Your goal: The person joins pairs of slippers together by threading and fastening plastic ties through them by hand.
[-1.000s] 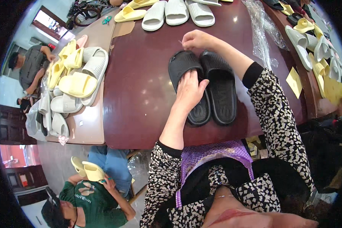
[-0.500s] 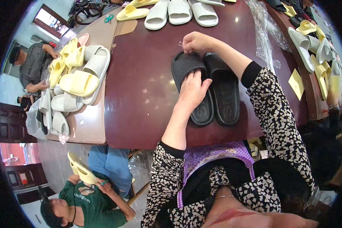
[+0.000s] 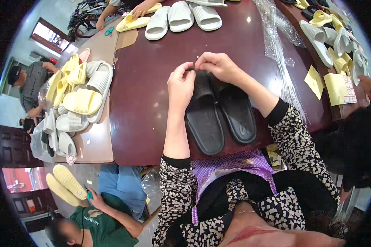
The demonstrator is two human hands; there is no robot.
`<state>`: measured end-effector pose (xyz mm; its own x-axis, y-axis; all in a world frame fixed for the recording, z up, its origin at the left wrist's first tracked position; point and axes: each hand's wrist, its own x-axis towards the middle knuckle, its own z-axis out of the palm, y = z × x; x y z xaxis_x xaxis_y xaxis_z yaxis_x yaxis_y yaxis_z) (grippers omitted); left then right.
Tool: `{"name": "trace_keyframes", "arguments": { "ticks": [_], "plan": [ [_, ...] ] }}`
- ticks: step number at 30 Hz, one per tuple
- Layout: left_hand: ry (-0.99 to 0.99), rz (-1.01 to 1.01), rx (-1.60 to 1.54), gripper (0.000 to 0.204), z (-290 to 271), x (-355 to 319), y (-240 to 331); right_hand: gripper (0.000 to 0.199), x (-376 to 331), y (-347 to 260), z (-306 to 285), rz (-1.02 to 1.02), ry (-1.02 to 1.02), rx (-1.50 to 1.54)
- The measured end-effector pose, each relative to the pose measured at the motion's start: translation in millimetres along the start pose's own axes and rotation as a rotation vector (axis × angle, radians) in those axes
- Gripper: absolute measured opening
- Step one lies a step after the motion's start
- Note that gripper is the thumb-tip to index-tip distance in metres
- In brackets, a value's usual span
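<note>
A pair of black slide slippers lies side by side on the dark red table, toes away from me: the left slipper (image 3: 205, 127) and the right slipper (image 3: 237, 114). At the toe of the left slipper my two hands meet, fingertips almost touching. My left hand (image 3: 181, 84) is closed in a pinch, its wrist left of the strap. My right hand (image 3: 219, 66) pinches too, reaching over the toes of the pair. Whatever sits between the fingertips is too small to make out.
Clear plastic wrap (image 3: 272, 45) and a bundle of thin pale strands (image 3: 290, 90) lie to the right. Grey slippers (image 3: 180, 17) stand at the far edge; a yellow-and-grey slipper pile (image 3: 82, 101) is at left. A co-worker (image 3: 105, 218) sits at lower left; another person's hand (image 3: 142, 8) touches a yellow slipper.
My left hand has come out of the left slipper and up to its toe, meeting my right hand. The black pair sits slightly nearer me. Another person's hands have appeared at the far edge.
</note>
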<state>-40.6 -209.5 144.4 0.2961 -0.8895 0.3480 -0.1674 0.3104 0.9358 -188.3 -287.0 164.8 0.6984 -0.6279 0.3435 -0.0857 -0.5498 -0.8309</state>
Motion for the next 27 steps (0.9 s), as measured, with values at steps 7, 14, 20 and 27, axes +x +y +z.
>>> {"name": "trace_keyframes", "arguments": {
  "ticks": [7, 14, 20, 27],
  "plan": [
    [-0.131, -0.241, -0.082, 0.011, 20, 1, -5, 0.006, -19, 5, 2, 0.156, 0.199, 0.403],
    [-0.093, -0.265, -0.218, 0.012, 13, -8, -11, 0.006, -26, 5, 12, 0.125, 0.293, 0.262],
    [-0.025, -0.281, -0.452, 0.009, 5, -6, -11, 0.008, -28, 3, 17, 0.128, 0.335, 0.194],
    [-0.017, -0.272, -0.575, 0.008, 5, -7, -10, 0.008, -29, 1, 19, 0.064, 0.342, 0.048]
  ]
}}
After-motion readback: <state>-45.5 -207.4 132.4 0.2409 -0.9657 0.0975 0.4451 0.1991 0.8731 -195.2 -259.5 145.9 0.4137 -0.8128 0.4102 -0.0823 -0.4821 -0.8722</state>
